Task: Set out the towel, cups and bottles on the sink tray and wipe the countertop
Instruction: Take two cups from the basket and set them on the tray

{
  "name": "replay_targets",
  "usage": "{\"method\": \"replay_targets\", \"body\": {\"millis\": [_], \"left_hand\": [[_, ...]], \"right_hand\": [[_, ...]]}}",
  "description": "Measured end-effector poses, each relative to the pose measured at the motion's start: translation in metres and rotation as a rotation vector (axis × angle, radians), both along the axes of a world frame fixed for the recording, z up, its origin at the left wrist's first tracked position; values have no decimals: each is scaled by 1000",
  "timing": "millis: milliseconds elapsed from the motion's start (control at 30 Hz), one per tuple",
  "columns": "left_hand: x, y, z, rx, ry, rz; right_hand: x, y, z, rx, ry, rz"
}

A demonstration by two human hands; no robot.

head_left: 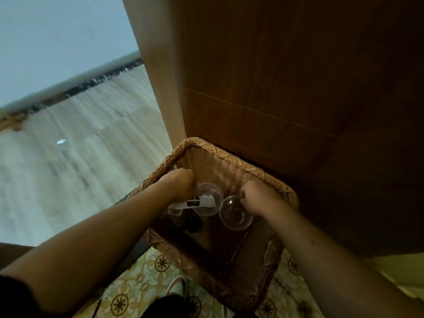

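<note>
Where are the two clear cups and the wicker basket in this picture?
Left cup (207, 199): head view, on its clear wall, by the left hand.
Right cup (235, 214): head view, on its rounded clear side.
Wicker basket (218, 161): head view, on its far inner wall.

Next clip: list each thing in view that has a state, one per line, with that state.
Left hand: grips the left cup's rim.
Right hand: grips the right cup's rim.
Left cup: upright, held, white label across it.
Right cup: upright, held, empty.
Wicker basket: open-topped, on the floor.

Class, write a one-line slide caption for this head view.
Both hands reach into a wicker basket: left hand and right hand each grip a clear cup.
</note>
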State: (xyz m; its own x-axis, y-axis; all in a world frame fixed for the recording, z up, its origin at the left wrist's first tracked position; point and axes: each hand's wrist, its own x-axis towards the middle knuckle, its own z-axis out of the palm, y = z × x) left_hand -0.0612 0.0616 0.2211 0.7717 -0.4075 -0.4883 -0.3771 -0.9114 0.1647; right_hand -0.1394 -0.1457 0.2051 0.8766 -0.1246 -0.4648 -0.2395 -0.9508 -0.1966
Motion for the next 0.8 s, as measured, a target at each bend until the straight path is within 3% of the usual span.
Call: {"method": "replay_targets", "body": {"millis": [367, 800], "left_hand": [[-103, 68, 77, -154, -59, 512], [-306, 271, 129, -402, -199, 1182]], "right_hand": [[-8, 38, 98, 96, -102, 415], [-68, 267, 150, 275, -204, 959]]}}
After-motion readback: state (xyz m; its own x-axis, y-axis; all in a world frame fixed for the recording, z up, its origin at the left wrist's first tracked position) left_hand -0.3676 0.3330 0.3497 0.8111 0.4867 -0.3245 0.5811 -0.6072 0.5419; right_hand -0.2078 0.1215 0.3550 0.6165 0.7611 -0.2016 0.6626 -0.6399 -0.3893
